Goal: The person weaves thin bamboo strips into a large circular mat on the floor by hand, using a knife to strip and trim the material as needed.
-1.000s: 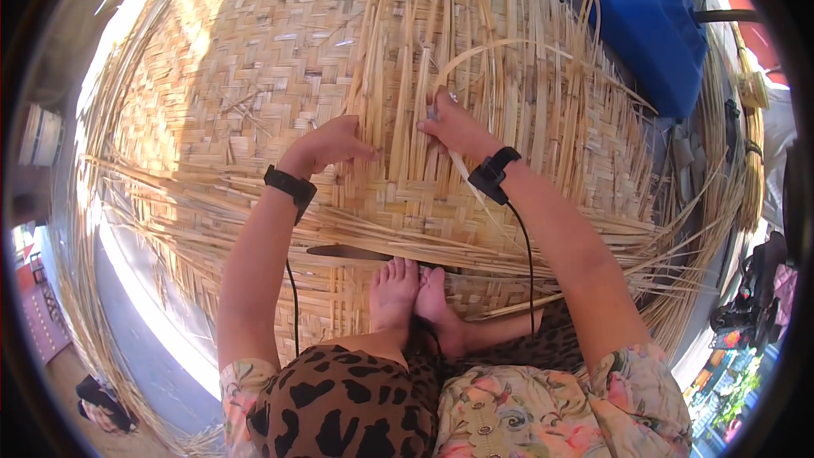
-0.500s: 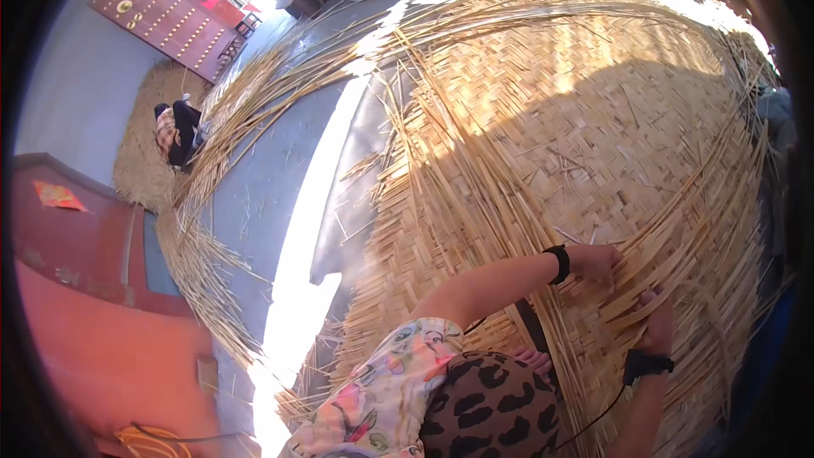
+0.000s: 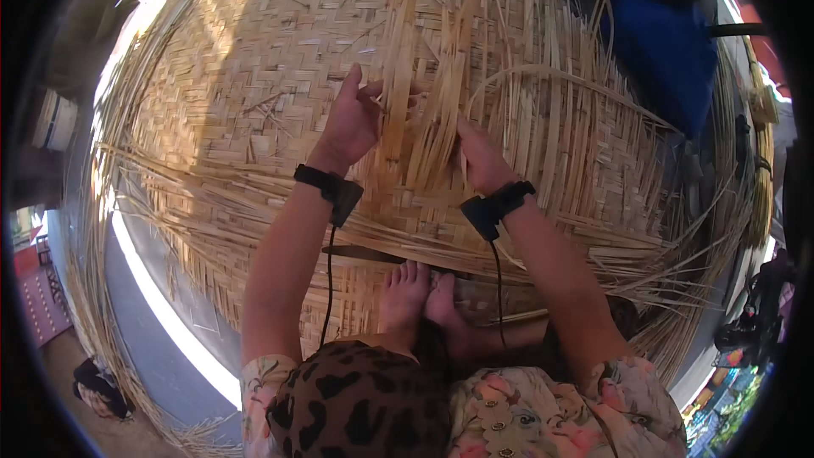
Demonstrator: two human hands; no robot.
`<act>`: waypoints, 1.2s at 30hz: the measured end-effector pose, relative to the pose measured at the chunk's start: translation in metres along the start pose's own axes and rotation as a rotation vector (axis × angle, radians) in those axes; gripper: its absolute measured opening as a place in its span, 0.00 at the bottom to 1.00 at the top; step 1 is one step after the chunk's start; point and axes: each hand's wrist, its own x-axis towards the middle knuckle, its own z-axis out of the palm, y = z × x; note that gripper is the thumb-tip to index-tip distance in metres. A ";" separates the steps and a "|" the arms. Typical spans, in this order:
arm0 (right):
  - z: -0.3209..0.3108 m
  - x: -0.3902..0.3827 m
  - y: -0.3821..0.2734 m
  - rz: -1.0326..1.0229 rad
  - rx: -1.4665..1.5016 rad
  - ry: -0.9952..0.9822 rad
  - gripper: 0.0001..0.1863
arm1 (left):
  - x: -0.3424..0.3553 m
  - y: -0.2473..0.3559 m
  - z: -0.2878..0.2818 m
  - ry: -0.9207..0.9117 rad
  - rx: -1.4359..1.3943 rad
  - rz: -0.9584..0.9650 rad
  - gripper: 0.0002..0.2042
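A large woven reed mat (image 3: 314,59) lies in front of me in a zigzag weave. Loose flat reed strips (image 3: 439,119) run lengthwise up from its near middle, between my hands. My left hand (image 3: 349,125) is at their left side, thumb stretched up and apart, fingers reaching behind the strips. At their right edge, my right hand (image 3: 483,157) has its thumb against the strips; its other fingers are mostly hidden, seemingly closed round them. A band (image 3: 329,187) with a small black device and cable is on each wrist. My bare feet (image 3: 405,293) rest at the near edge.
More loose reeds (image 3: 220,195) lie crosswise over the mat near me. A blue object (image 3: 666,55) stands at the far right, beside bundled reeds (image 3: 757,178). Another person (image 3: 102,390) is low at the lower left, past a sunlit floor strip (image 3: 174,314). A bucket (image 3: 55,119) stands left.
My view has swung to the right, so the mat now lies straight ahead. My hands, close together before, are farther apart on either side of the strips.
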 end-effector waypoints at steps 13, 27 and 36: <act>-0.008 -0.020 -0.017 -0.078 -0.607 -0.647 0.10 | 0.031 -0.018 -0.004 -0.130 0.360 -0.131 0.19; -0.070 -0.081 0.004 -0.355 -1.964 -0.213 0.10 | -0.126 0.005 -0.192 1.158 0.233 0.335 0.09; -0.068 -0.083 0.024 -0.358 -1.949 -0.107 0.21 | -0.136 -0.001 -0.147 0.769 -0.024 0.533 0.06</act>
